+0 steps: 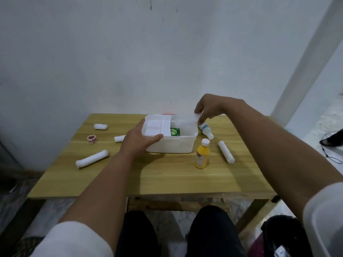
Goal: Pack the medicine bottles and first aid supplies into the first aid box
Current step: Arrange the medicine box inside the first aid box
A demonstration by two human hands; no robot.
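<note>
My left hand [138, 139] grips the near left corner of the white first aid box [169, 143], thumb hooked over its rim, at the middle of the wooden desk [167, 175]. My right hand [207, 108] pinches a clear tray [183, 120] over the box's far right edge. A green carton [175, 132] lies inside. Just right of the box a yellow bottle [202, 154] stands and a white bottle [206, 130] lies; bandage rolls [92, 159] and a tape roll [92, 139] are scattered either side.
</note>
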